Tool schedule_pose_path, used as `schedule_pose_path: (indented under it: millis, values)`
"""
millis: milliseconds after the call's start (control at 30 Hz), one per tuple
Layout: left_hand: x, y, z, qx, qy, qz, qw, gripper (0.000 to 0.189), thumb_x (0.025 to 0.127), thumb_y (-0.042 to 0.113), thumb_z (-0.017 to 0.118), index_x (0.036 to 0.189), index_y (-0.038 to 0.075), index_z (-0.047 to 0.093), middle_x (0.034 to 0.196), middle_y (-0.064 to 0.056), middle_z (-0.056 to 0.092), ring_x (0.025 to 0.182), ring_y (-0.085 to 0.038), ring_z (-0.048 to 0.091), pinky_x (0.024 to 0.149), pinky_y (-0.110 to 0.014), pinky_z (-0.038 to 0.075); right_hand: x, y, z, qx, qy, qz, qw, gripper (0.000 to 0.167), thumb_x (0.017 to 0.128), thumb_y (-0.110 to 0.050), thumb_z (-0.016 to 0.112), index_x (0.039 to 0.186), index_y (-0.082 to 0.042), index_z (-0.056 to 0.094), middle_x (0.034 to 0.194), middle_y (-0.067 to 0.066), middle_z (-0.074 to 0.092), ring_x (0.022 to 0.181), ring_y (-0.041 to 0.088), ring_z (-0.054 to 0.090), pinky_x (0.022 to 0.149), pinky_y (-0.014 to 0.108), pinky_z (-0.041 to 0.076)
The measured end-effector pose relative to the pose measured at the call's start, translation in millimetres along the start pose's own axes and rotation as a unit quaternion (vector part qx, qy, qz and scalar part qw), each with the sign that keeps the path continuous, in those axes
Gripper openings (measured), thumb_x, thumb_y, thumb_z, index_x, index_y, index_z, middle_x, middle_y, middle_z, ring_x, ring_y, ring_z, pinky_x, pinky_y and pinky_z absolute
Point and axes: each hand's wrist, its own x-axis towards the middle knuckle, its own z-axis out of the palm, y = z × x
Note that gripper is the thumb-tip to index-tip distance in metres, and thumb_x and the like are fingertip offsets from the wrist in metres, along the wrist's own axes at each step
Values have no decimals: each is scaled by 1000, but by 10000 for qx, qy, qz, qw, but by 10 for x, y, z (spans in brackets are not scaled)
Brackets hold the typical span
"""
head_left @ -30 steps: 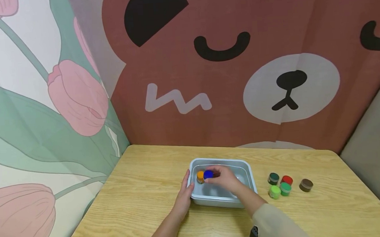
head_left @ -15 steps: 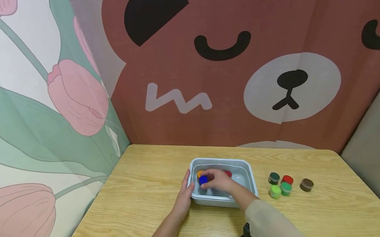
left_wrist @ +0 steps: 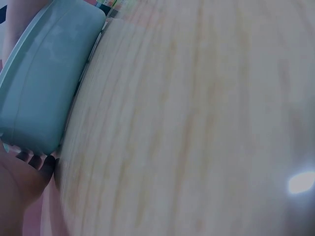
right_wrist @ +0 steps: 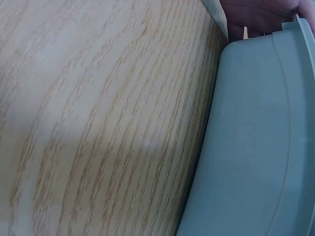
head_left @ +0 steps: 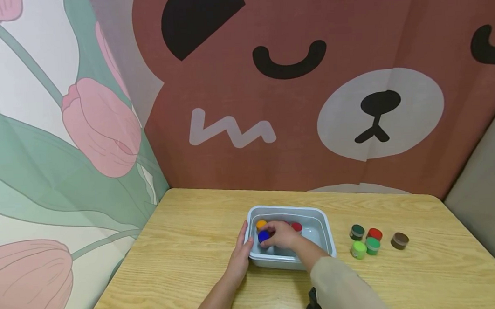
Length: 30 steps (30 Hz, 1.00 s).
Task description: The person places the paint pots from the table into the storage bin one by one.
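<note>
A grey-blue plastic box (head_left: 293,263) stands on the table. My left hand (head_left: 237,255) grips its left end, thumb at the rim and fingers along the outer wall. In the left wrist view its dark fingertips (left_wrist: 48,167) lie against the box's end. Inside the box, my right hand (head_left: 283,235) pinches a small paint jar with a blue lid (head_left: 263,236) at the left side. Behind that jar is an orange-lidded jar (head_left: 261,225). A red-lidded jar (head_left: 296,227) shows beyond the right hand, which partly hides another reddish one.
Right of the box, a dark green jar (head_left: 357,232), a red jar (head_left: 375,234), a light green jar (head_left: 358,250) and a green jar (head_left: 372,246) stand grouped on the wooden table (head_left: 185,251). A brown jar (head_left: 400,241) stands apart from them. Printed cloth hangs behind.
The right hand has carried the blue-lidded jar left and nearer to me, in front of the orange-lidded one. Red lids behind the hand have come into view. The left hand stays put.
</note>
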Motion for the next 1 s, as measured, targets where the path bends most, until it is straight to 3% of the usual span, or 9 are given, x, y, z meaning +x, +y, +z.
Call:
schedule_pose_path:
  millis: [533,1000]
  values:
    - [0,-16,-6,56,-26,-46,10000,59,104,30,39,158,21,19,165,-16,14,150,-46,9,116,-70,8,43,-55,56,-98,1,-39,9999,48,74,-13,85,119,-7,68,116,14,70,108,27,64,102,48,48]
    - [-5,-15,-1,26,33,34,10000,58,104,26,38,158,19,19,164,-17,16,149,-46,12,117,-68,9,-40,-67,11,411,264,-132,9987,41,76,-8,82,114,-3,68,109,11,72,102,25,68,96,42,53]
